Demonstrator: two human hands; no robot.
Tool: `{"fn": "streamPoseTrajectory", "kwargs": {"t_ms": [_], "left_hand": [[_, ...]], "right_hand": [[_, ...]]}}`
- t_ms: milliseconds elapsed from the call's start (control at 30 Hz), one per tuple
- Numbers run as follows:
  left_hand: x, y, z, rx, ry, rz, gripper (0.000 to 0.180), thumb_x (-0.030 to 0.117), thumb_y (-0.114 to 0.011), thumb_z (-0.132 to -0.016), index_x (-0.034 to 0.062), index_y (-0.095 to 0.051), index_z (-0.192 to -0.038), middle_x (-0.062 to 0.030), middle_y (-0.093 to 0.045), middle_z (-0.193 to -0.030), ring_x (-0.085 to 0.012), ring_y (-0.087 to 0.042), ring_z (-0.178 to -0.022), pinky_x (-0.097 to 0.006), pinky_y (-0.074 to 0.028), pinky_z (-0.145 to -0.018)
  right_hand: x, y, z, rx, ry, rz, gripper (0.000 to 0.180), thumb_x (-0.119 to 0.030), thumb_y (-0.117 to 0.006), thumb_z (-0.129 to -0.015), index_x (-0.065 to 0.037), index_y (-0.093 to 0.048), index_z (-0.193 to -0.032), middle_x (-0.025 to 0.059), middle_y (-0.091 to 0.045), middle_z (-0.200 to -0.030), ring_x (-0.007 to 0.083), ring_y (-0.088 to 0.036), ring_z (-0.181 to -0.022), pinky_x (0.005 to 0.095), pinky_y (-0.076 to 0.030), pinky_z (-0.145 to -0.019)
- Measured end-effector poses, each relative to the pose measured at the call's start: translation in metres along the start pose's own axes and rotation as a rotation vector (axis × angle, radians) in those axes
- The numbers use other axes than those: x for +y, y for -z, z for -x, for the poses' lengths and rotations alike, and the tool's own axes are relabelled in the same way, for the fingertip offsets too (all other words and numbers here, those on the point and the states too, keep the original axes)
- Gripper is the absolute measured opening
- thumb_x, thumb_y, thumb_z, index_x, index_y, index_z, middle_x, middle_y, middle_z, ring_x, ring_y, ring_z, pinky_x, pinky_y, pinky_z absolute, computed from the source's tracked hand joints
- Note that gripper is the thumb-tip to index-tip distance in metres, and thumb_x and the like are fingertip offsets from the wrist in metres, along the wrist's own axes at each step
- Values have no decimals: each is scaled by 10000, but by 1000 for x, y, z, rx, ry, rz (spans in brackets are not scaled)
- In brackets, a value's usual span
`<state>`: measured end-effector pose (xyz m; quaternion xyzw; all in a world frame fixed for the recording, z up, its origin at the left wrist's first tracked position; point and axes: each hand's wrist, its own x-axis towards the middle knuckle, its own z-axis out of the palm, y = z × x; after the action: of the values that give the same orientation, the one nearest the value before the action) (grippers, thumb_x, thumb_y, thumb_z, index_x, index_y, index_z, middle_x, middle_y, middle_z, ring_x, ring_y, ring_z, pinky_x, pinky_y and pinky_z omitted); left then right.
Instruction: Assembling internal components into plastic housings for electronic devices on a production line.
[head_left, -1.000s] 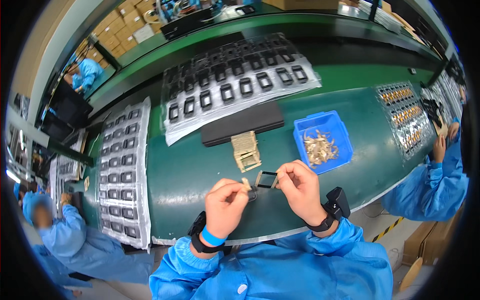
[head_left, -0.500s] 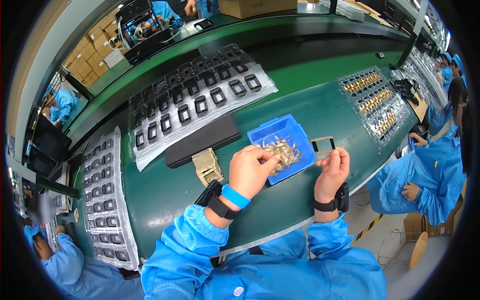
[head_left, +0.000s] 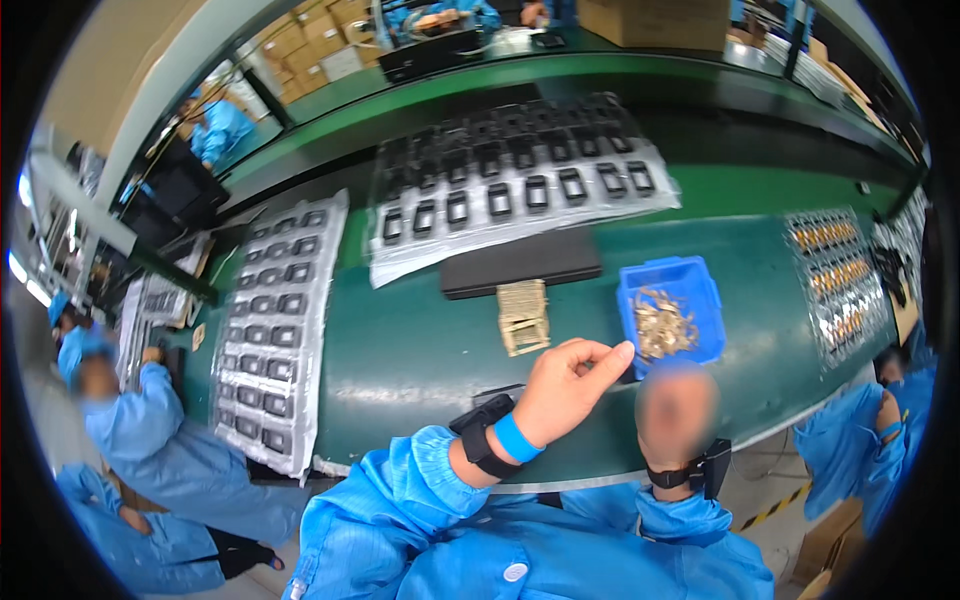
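My left hand, with a blue band at its wrist, is at the near left corner of a blue plastic bin. Its thumb and forefinger are pressed together; whatever is between them is too small to make out. Inside the bin lies a heap of small tan strips. My right hand is just in front of the bin, so blurred that its fingers and anything in them do not show. Left of the bin, a stack of thin tan rectangular frames rests on the green table.
A long black case lies behind the stack. Trays of black frames stand at the back and left. A clear tray of orange-and-black parts is at the right. Co-workers in blue sit at the left and right.
The view has swung left, shifting the scene rightward. My left hand has drawn back from over the strips to the bin's near corner. The small frame in my right hand no longer shows.
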<state>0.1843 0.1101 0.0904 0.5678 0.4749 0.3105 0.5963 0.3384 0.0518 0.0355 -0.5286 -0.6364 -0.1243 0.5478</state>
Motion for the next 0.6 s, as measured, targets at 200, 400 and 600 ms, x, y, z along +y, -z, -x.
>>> {"fn": "streamPoseTrajectory", "kwargs": {"t_ms": [200, 400, 600], "left_hand": [[-41, 33, 26, 154, -45, 190, 139, 108, -643, -908, -12, -672, -972, -17, -670, -902, -60, -607, -818, -208, -494, -721], [-46, 58, 52, 278, -419, -90, 63, 88, -661, -848, 27, -653, -836, -53, -565, -793, -117, -531, -618, -259, -425, -550], [-47, 68, 70, 227, -491, -229, 89, 93, -640, -854, 4, -633, -856, -91, -564, -809, -211, -555, -675, -310, -445, -588]], "right_hand": [[-33, -26, 8, -268, 57, -255, 290, 43, -720, -669, -63, -647, -929, 92, -547, -866, 273, -566, -738, 360, -465, -623], [-46, -24, -8, -402, -512, -503, 148, 32, -624, -821, -4, -571, -954, 54, -556, -861, 102, -510, -722, 239, -421, -636], [-54, -29, -10, -688, -830, -762, 84, 12, -607, -877, -13, -572, -950, -17, -565, -802, 31, -503, -664, 167, -402, -585]]}}
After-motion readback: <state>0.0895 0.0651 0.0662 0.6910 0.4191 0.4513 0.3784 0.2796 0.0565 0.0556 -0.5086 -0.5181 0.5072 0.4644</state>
